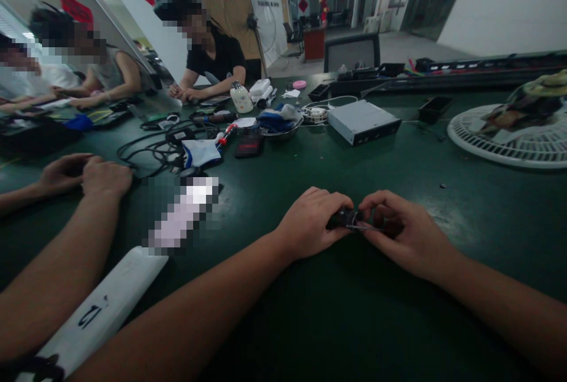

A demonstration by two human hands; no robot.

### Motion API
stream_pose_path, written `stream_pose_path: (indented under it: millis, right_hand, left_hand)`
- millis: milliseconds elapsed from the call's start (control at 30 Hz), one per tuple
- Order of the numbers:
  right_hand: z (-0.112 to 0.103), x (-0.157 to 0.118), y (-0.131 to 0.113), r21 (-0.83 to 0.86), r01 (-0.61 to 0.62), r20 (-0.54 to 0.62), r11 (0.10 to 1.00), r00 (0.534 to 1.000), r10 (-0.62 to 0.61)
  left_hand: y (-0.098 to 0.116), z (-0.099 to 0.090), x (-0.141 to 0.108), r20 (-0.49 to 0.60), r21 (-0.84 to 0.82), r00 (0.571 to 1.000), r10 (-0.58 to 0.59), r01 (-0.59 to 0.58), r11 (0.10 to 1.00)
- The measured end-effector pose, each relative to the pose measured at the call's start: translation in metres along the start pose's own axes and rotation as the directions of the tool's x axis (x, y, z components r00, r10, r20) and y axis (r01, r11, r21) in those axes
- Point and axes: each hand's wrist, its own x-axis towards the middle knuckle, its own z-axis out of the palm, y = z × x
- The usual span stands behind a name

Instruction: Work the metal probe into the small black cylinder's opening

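Observation:
Over the dark green table (381, 335), my left hand (310, 222) is closed around a small black cylindrical part (344, 218), its end poking out between thumb and fingers. Facing it, my right hand (405, 231) has its thumb and fingers drawn together at that end. Something thin shows by the right fingertips, too small and dark to name. The fingertips of the two hands almost meet. The black part's exact kind cannot be made out.
Left of my forearm lies a long white case (106, 305), with another person's hands (104, 175) beyond it. Further back are black cables (146, 149), a cloth (201, 153) and a grey metal box (364, 121). A white fan grille (500, 146) lies right. Other people sit far left.

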Motion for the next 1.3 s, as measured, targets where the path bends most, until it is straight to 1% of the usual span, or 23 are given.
stream_pose_path:
  millis: [133,200,367,467,600,733,867,967,1033,1167,1300]
  right_hand:
    - [-0.001,-0.0016,-0.0018,0.022,0.006,0.08,1.0,0.997,-0.008]
    - [0.0001,-0.002,-0.0013,0.004,0.007,0.089,1.0,0.996,-0.007]
    - [0.0043,-0.0011,0.0008,-0.062,0.008,0.064,0.998,0.998,-0.004]
    - [0.005,-0.0005,0.0009,-0.069,-0.003,0.056,0.998,0.998,0.007]
    - [0.0042,-0.001,-0.0004,-0.052,0.001,0.079,0.999,0.997,0.003]
    - [0.0041,-0.0011,-0.0017,-0.086,0.012,0.081,0.996,0.997,-0.005]
    - [0.0044,-0.0013,-0.0018,-0.091,-0.014,0.052,0.996,0.998,0.018]
    - [0.0042,-0.0014,-0.0002,-0.034,-0.018,0.011,0.999,1.0,0.019]
    - [0.0041,-0.0009,0.0016,-0.003,-0.036,-0.039,0.999,0.999,0.036]
    - [0.0043,0.0009,0.0052,-0.034,-0.092,-0.133,0.995,0.987,0.086]
    - [0.004,0.0019,0.006,-0.098,-0.102,-0.166,0.99,0.982,0.085]
  left_hand:
    - [-0.001,0.0012,-0.0003,0.014,0.015,0.999,0.036,-0.036,0.999]
    - [-0.0013,0.0011,-0.0001,0.026,0.023,0.999,0.039,-0.039,0.999]
    - [-0.0013,-0.0005,0.001,0.054,0.014,0.997,0.06,-0.061,0.998]
    - [-0.0013,-0.0008,0.0013,0.071,0.014,0.995,0.072,-0.073,0.997]
    - [-0.0014,-0.0002,0.0012,0.077,0.016,0.994,0.077,-0.079,0.997]
    - [-0.0015,0.0001,0.0011,0.102,0.021,0.992,0.077,-0.08,0.997]
    - [-0.0008,0.0003,0.0008,0.074,0.006,0.995,0.061,-0.061,0.998]
    - [-0.0002,0.0006,0.0007,-0.001,-0.015,1.0,0.01,-0.01,1.0]
    - [-0.0002,0.0009,0.0009,-0.066,-0.031,0.995,-0.07,0.068,0.997]
    - [-0.0012,0.002,0.0014,-0.148,-0.091,0.954,-0.26,0.249,0.964]
    - [-0.0033,0.0041,0.0011,-0.217,-0.147,0.909,-0.357,0.331,0.932]
